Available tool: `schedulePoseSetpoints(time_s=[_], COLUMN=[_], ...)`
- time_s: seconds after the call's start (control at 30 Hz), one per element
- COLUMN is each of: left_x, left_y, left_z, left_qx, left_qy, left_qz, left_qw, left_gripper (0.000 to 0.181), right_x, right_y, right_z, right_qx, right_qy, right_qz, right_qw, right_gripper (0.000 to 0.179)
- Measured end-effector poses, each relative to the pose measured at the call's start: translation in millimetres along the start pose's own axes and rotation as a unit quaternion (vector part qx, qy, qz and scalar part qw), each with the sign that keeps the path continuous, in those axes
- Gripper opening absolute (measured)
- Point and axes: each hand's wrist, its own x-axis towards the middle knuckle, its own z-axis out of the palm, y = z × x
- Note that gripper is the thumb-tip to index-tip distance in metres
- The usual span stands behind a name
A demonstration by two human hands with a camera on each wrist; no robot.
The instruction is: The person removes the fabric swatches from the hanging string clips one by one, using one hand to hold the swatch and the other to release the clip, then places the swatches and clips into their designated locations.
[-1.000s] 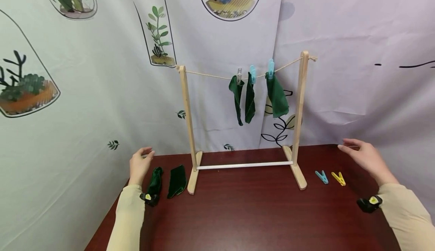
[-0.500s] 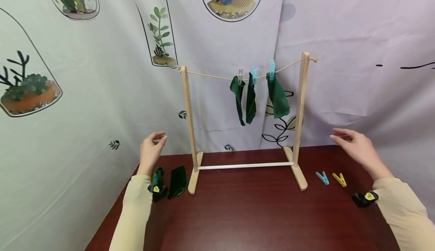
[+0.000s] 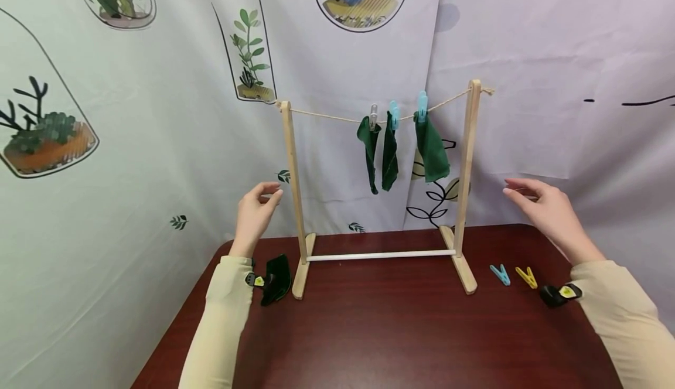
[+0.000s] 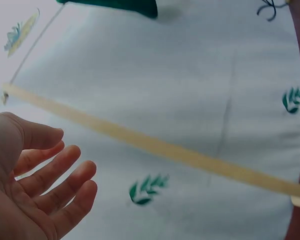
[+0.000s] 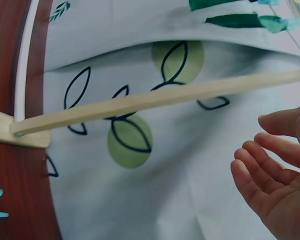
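Note:
My left hand (image 3: pixel 254 216) is raised beside the left post of a small wooden drying rack (image 3: pixel 294 172), its fingers loosely bent and holding nothing. In the left wrist view, thumb and fingers of that left hand (image 4: pixel 45 185) stand apart. Right of the rack, my right hand (image 3: pixel 551 216) hovers with relaxed fingers around nothing. Three green cloths hang from the string: one under a clear clothespin (image 3: pixel 373 117), another under a blue clothespin (image 3: pixel 394 115), and a wider green cloth (image 3: pixel 432 152) at the right. A dark green cloth (image 3: pixel 276 280) lies left of the rack, partly behind the left wrist camera.
A blue clothespin (image 3: pixel 500 275) and a yellow clothespin (image 3: pixel 526 277) lie on the dark red table (image 3: pixel 395 330), right of the rack's foot. A white rod (image 3: pixel 379 256) joins the feet. Behind hangs a pale curtain (image 3: pixel 158 113) printed with plants.
Both hands have risen and moved inward toward the rack's posts. The left forearm now covers the leftmost cloth on the table. The hanging cloths and loose clothespins stay where they were.

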Motion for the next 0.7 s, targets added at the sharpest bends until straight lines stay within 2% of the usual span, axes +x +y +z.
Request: schedulePoseSetpoints(time_s=[0.33, 0.7], left_x=[12.4, 19.7], left_y=[40.1, 77.2], left_z=[9.3, 21.3], left_qx=[-0.041, -0.088], left_qy=[-0.003, -0.008], left_qz=[0.072, 0.097], left_qw=[0.9966, 0.9913], left_gripper=[0.028, 0.028], right_x=[14.1, 29.3], right_y=[-37.6, -88.2], right_z=[-5.1, -7.6], right_qx=[0.022, 0.056], right_qy=[0.031, 0.050], right_qz=[-0.053, -0.096], right_qw=[0.9979, 0.9925], right_gripper=[0.045, 0.041])
